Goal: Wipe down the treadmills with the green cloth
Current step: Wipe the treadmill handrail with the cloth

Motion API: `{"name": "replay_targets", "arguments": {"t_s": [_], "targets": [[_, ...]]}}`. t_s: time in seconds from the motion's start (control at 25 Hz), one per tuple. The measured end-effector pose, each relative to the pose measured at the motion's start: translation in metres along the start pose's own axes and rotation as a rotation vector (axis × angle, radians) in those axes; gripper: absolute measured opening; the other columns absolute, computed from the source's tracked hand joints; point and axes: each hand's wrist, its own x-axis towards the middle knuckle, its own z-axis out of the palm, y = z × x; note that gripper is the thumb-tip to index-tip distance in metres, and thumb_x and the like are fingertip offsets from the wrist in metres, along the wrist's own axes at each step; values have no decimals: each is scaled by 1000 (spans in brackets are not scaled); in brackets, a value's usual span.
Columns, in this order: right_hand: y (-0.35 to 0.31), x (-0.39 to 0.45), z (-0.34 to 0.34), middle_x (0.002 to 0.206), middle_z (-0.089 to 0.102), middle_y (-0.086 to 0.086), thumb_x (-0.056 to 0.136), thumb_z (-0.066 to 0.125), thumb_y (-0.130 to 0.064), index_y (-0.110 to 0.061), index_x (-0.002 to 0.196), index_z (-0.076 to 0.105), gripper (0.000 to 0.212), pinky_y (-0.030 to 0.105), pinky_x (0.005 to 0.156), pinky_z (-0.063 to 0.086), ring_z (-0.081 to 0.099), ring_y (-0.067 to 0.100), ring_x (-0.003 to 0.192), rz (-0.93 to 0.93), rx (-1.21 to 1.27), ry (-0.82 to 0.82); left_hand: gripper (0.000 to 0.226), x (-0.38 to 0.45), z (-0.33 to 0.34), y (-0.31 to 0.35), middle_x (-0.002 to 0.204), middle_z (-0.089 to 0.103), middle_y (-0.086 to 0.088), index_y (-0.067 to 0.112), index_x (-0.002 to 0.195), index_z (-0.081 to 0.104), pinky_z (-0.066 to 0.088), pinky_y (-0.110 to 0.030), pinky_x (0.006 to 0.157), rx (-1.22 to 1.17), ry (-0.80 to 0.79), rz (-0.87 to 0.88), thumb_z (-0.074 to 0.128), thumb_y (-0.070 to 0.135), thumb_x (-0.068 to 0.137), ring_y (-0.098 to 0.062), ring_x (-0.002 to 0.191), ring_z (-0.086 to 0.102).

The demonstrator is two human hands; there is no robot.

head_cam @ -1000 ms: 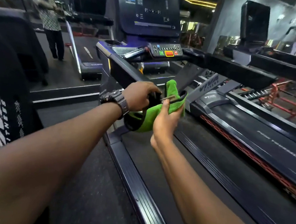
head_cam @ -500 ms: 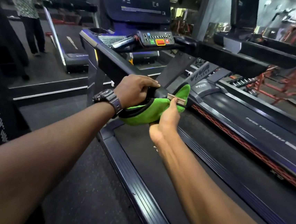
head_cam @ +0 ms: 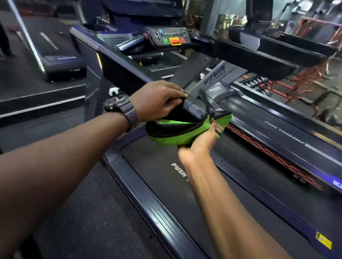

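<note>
Item: green cloth (head_cam: 184,128). Bunched, with a black lining or edge showing at its upper side; held up in the air over the front part of the near treadmill's belt (head_cam: 160,182), just under the end of the left handrail (head_cam: 125,70). Not pressed flat on any surface; possibly brushing the rail's end, contact too blurred to confirm.

Item: left hand (head_cam: 156,100). Fingers curled over the top of the cloth at the rail's end, grasping it. Dark watch (head_cam: 122,109) on the wrist.

Item: right hand (head_cam: 201,141). Palm up beneath the cloth, fingers closed round its right end, pinching it.

Item: near treadmill. Belt printed with "PUSH", side rail (head_cam: 154,207) along its left edge, control panel (head_cam: 172,37) with green, orange and red buttons at the far end. No wet streaks, smears or wiped patches discernible; dim light and blur prevent a verdict on which parts are already clean.

Item: second treadmill (head_cam: 290,140) to the right, third treadmill (head_cam: 54,51) at far left. No cloth near either.

Progress, as judged: cloth in both hands, seemingly being gathered or refolded rather than wiped with. Belt, side rails, handrails and panel of the near machine presumed outstanding, likewise the neighbouring machines. Bulk of the job taken as remaining.
</note>
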Motion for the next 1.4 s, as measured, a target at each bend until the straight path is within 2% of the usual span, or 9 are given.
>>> {"name": "replay_targets", "arguments": {"t_s": [0.44,0.64,0.8,0.88,1.04,1.12,1.2,1.32,1.4], "targets": [[55,15,-2,102,69,17,89,40,-38,-10,104,67,41,56,72,58,69,36,88,28,247,-80,48,-18,-1,-49,136,57,-7,14,131,59,38,-34,106,-41,-41,-30,40,10,87,-26,125,53],[49,5,-20,64,67,0,60,69,-17,-21,90,66,30,24,45,54,65,13,49,385,616,-283,48,-19,-4,-63,139,55,-3,15,133,57,35,-37,111,-80,-96,48,41,5,89,-21,130,49],[75,32,8,127,61,19,44,86,-17,-3,133,52,96,49,106,40,56,34,120,207,456,-99,40,-17,0,-85,127,63,-5,20,126,63,39,-31,103,-20,7,62,45,13,91,-25,116,57],[80,40,13,135,54,23,40,92,-16,-1,138,46,109,56,112,31,42,41,132,246,472,-163,37,-17,-1,-97,125,64,-5,19,127,63,40,-32,102,28,-19,57,46,19,94,-25,114,57],[76,0,39,143,47,17,94,42,-26,12,108,64,46,56,86,53,60,42,111,417,613,-395,37,-18,-10,-143,124,64,-7,15,124,64,43,-36,100,66,-57,-62,43,24,95,-27,112,59],[82,12,42,139,53,-3,83,52,-24,-17,122,65,41,50,73,58,59,26,117,356,744,-291,37,-16,-16,-161,126,63,-6,16,125,63,42,-34,103,74,-59,-102,44,22,94,-26,115,57],[95,52,52,133,59,12,69,67,-10,-12,135,54,67,52,92,51,48,26,129,374,597,-176,36,-9,-19,-173,125,63,-4,18,125,64,42,-32,102,70,-41,-104,44,21,94,-23,115,57],[119,99,46,98,70,20,72,48,-15,-2,108,63,41,38,113,31,52,26,113,499,438,33,35,-5,-11,-181,122,64,1,21,123,65,46,-35,99,37,1,-92,44,25,95,-20,113,59],[134,115,41,92,70,21,72,53,-16,-1,101,63,34,43,101,46,57,33,102,482,419,75,33,-4,-4,-187,119,66,1,20,119,67,47,-35,98,-14,44,-80,46,26,95,-19,111,60]]}}
